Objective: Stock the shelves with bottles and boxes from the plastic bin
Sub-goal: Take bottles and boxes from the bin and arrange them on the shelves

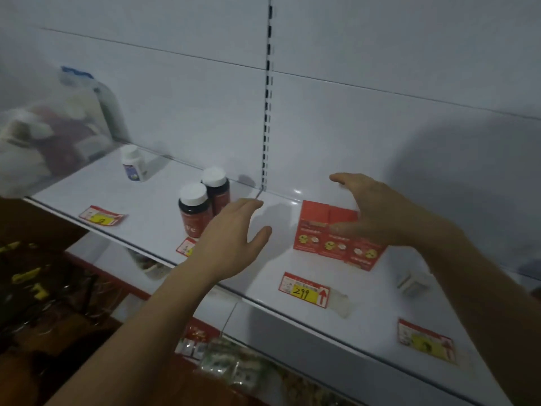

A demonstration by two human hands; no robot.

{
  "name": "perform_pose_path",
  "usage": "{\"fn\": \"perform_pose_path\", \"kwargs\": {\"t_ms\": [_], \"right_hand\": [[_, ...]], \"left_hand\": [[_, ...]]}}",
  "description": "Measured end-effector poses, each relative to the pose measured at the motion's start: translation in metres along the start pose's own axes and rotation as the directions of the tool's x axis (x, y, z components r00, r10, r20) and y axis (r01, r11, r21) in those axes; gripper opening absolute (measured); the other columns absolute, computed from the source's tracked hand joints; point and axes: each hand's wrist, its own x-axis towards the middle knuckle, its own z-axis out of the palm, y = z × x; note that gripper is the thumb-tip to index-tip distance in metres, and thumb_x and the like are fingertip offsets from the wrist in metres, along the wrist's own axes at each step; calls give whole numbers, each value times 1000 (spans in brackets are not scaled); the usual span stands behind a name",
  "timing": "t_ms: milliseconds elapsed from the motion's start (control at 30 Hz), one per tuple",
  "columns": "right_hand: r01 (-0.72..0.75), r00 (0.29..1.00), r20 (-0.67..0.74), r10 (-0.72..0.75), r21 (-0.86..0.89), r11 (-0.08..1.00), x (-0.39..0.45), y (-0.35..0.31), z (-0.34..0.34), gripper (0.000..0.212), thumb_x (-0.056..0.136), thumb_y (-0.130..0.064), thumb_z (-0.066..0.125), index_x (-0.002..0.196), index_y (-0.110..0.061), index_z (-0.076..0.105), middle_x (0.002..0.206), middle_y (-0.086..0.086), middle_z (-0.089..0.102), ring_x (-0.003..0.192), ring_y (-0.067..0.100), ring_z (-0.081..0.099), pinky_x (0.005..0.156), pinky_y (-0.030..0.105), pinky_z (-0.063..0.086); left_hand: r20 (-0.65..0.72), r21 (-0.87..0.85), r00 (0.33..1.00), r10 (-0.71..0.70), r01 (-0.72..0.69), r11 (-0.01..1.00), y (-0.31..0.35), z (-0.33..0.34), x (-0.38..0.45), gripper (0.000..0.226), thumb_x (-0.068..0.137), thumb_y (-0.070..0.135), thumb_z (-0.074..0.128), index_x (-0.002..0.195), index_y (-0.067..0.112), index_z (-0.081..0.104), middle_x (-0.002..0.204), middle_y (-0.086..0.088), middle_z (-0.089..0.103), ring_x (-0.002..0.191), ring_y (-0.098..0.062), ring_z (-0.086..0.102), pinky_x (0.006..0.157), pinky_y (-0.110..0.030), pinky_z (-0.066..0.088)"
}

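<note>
Both hands empty, fingers spread: right hand (pixel 377 212) over red boxes (pixel 336 232), left hand (pixel 231 238) beside dark bottles (pixel 202 203). Risk: careless sweep topples bottles/boxes.

You see four price tags on the shelf's front edge: a blurred one (pixel 102 216) at left, another (pixel 186 247) partly hidden, a yellow "299" tag (pixel 304 290) with a red arrow, and one (pixel 426 341) far right. Below lie blurred packets (pixel 225 363).
</note>
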Motion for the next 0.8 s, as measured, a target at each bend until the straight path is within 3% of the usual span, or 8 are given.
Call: {"fn": "perform_pose_path", "kwargs": {"t_ms": [167,300,400,533,600,700,767,800], "right_hand": [[-154,984,91,156,-23,988,-23,55,13,109,71,-50,87,156,-26,24,156,2,39,139,22,42,114,39,38],[-196,978,81,192,49,979,-25,71,27,91,69,-34,92,143,-24,40,134,5,61,110,22,61,96,37,52],[-217,976,11,218,125,968,-28,77,30,69,70,-33,91,125,-26,49,119,0,67,97,17,65,86,37,57],[-214,943,-181,280,315,925,-46,83,8,58,73,-36,90,118,-30,54,104,-10,68,91,9,67,79,29,56],[-150,916,-244,317,525,838,-58,86,-2,55,73,-31,90,115,-29,56,103,-6,71,93,12,70,81,29,56],[4,920,-213,328,843,537,-73,86,-7,62,72,-25,88,125,-24,54,112,12,70,103,25,72,86,37,59],[52,941,-178,288,916,397,-80,86,-5,69,74,-18,88,132,-27,52,117,18,67,108,29,70,90,42,58],[55,949,-171,264,917,396,-83,86,-4,68,74,-17,85,132,-29,52,118,18,66,110,30,69,91,43,58]], "left_hand": [[44,-66,996,83,-80,995,36,31,20,59,96,44,58,146,15,45,148,-3,50,134,-20,47,111,-35,38],[20,-57,996,90,-89,994,52,43,35,67,91,47,65,146,15,43,148,-3,49,134,-22,45,112,-41,39],[-13,-75,998,67,-68,995,56,46,35,69,90,48,65,146,14,43,148,-5,48,134,-23,45,110,-40,39],[-66,-136,989,134,-142,980,75,41,39,68,86,56,56,142,18,49,143,-2,52,129,-20,49,108,-39,42],[-63,-208,985,162,-172,963,88,39,43,68,86,58,58,142,21,49,141,1,54,127,-17,50,105,-36,42],[49,-390,980,193,-160,907,105,38,47,74,83,61,65,146,29,43,138,10,56,121,-6,54,99,-34,50],[146,-506,960,238,-135,852,114,39,49,69,84,56,67,144,32,42,129,14,60,112,-3,62,94,-37,56],[167,-548,951,259,-129,826,116,40,51,64,86,51,68,142,33,43,124,14,62,109,-4,64,93,-39,57]]}}
